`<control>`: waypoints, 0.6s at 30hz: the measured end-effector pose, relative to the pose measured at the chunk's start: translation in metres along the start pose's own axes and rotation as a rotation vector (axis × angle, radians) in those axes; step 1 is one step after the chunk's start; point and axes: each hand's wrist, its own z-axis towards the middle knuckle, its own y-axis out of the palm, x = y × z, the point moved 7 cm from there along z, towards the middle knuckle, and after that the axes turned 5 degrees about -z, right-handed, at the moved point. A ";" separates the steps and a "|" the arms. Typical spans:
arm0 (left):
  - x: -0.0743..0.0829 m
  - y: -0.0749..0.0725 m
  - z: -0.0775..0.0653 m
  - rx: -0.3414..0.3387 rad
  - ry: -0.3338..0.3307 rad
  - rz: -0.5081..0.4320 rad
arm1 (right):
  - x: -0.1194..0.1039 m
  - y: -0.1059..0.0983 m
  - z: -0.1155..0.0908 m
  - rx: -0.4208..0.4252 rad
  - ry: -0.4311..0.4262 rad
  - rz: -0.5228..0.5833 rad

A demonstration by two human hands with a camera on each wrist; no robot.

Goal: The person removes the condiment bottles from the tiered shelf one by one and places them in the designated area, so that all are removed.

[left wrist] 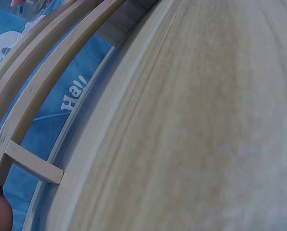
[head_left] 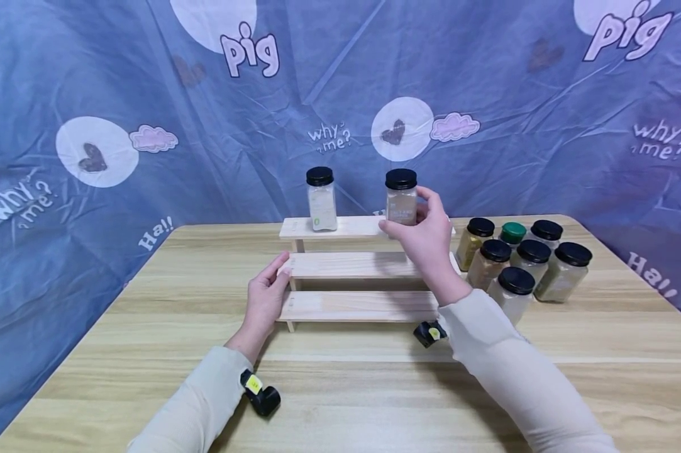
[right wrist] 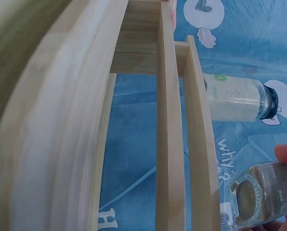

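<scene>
My right hand (head_left: 427, 236) holds a spice jar (head_left: 402, 198) with a black lid and tan-brown contents, thumb on one side and fingers on the other. In the right wrist view the jar's base (right wrist: 247, 198) shows, apart from the top shelf (right wrist: 201, 125). A three-tier wooden rack (head_left: 363, 265) stands on the table. Its left end is gripped by my left hand (head_left: 268, 296), with thumb and forefinger at the middle shelf. A second jar (head_left: 322, 200), black-lidded with pale contents, stands upright near the left end of the top shelf.
Right of the rack, several more jars stand close together, among them a green-lidded jar (head_left: 512, 233) and a front black-lidded jar (head_left: 515, 283). A blue printed cloth (head_left: 340, 75) hangs behind the wooden table (head_left: 351, 390).
</scene>
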 end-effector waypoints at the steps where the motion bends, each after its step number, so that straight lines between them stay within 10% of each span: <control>1: 0.000 0.000 0.000 0.001 0.002 -0.001 | 0.000 -0.002 -0.001 -0.003 0.003 0.000; 18: 0.000 0.000 0.002 -0.002 0.012 -0.014 | -0.005 -0.045 -0.026 0.086 -0.039 0.019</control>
